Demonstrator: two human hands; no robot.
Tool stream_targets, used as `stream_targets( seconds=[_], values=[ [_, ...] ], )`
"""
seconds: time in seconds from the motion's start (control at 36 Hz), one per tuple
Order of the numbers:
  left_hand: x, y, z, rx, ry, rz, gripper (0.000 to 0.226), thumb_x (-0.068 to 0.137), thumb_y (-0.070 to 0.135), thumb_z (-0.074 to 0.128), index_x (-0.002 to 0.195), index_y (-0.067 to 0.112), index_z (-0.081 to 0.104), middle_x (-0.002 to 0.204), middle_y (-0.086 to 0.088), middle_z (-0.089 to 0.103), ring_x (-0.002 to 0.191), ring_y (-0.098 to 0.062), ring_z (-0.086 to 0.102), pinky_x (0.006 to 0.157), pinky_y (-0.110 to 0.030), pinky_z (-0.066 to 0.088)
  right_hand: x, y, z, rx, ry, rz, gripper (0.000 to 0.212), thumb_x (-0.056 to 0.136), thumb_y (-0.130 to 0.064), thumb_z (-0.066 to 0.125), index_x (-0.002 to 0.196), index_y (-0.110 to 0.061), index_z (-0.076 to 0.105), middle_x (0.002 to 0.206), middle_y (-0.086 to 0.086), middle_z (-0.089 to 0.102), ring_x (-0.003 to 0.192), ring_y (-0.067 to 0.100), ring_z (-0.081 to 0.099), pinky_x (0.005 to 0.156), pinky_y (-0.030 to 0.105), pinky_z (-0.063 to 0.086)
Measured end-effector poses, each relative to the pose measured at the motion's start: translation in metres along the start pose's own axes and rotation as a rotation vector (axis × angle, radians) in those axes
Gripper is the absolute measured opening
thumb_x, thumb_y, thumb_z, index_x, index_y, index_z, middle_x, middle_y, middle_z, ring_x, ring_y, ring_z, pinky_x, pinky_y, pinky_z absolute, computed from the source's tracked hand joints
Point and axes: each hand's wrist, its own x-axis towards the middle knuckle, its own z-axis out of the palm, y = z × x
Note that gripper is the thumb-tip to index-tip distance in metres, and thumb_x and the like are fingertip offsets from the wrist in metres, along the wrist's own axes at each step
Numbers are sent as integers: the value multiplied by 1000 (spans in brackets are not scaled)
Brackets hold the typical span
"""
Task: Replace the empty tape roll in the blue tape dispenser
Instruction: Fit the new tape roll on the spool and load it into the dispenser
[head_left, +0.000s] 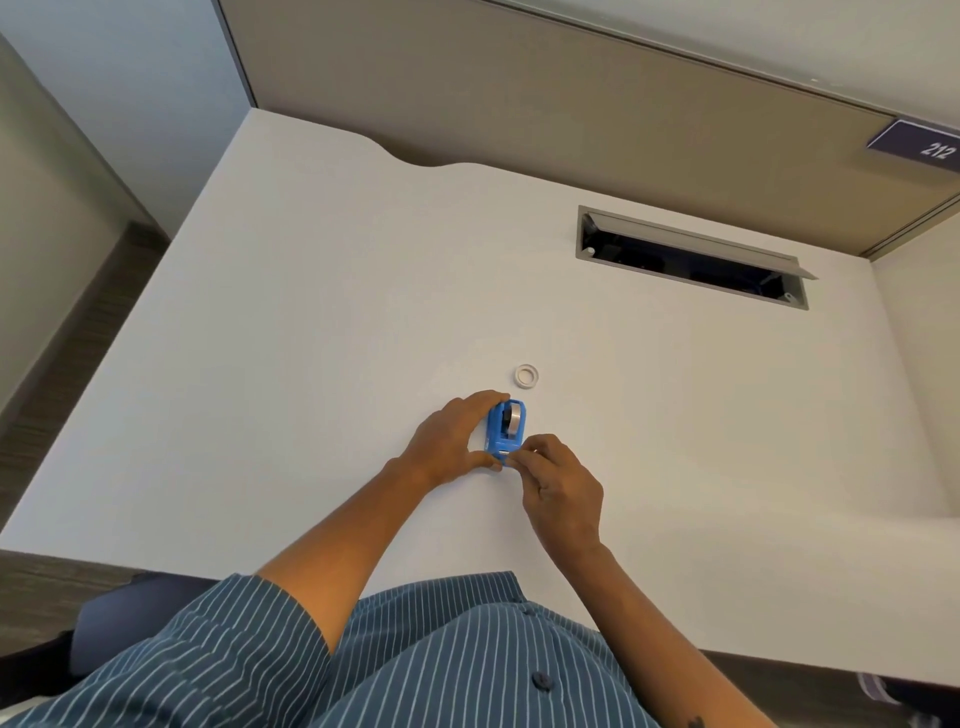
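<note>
Small white ring (527, 375) just beyond hand-held blue dispenser (505, 427)

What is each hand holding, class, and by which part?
The left hand grips the blue tape dispenser by its left side; the right hand pinches its near end.

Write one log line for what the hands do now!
left hand steadies blue dispenser | right hand pinches at its near end | small ring lies apart

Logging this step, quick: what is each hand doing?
Left hand: closed around the blue plastic tape dispenser.
Right hand: fingertips pinched at the dispenser's near end.
</note>
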Motion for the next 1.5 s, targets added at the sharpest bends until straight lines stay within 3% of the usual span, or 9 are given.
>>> stream_targets(
  seconds=[0.17,0.25,0.36,0.56,0.75,0.89,1.0,1.14,1.5],
  values=[
    [0,-1,1,-1,-11,-6,96,78,46,89,157,30,38,159,7,49,137,-19,54,113,-38,48,-7,3,-2,-4,22,-33,5,96,-17,78,99,-19,82,101,-4,73,72,15,66,52,22,47],
    [0,-1,0,-5,-12,-7,96,78,46,90,157,30,38,159,7,49,136,-19,54,112,-39,49,-8,1,-3,9,50,-19,19,102,-28,65,98,-20,82,101,-6,72,73,15,66,51,23,44],
    [0,-1,0,5,-8,-11,95,79,47,88,157,31,38,159,8,49,136,-19,54,112,-38,48,-11,-1,-1,11,45,-17,14,101,-25,68,99,-21,82,101,-6,73,74,17,67,50,25,47],
    [1,-2,1,20,-15,-35,95,79,48,88,157,36,36,156,8,52,124,-20,60,103,-33,49,-10,-8,-5,21,65,-37,52,114,-44,41,99,-17,83,101,-3,75,75,17,69,53,27,53],
    [5,-7,0,38,-19,-41,99,73,49,91,155,40,38,140,6,63,96,-8,51,84,-22,41,-17,-1,-2,26,15,-8,4,95,-21,79,97,-21,83,99,-3,70,69,17,64,52,20,43],
    [8,-10,0,49,-34,-38,100,71,50,92,154,40,38,138,6,64,92,-7,46,80,-22,40,-23,2,6,14,-67,17,12,86,-16,90,95,-21,84,93,-2,69,66,18,62,53,18,39],
    [9,-9,-1,50,-42,-39,99,72,49,92,155,39,38,139,7,64,97,-15,58,81,-23,43,-26,5,12,-1,-130,37,13,85,-16,90,95,-22,84,90,-3,69,65,19,62,52,19,37],
    [9,-8,-4,51,-50,-59,101,68,52,92,153,45,37,111,17,58,82,-13,55,75,-27,46,-26,9,18,-1,-140,74,13,86,-16,89,94,-24,83,90,-4,68,64,19,60,52,20,32],
    [11,-10,-4,81,-52,-42,101,70,51,92,154,43,37,122,11,67,81,-12,56,73,-24,46,-14,13,25,-18,-151,69,15,84,-18,92,96,-25,85,85,-4,67,53,19,53,53,19,24]
  ],
)
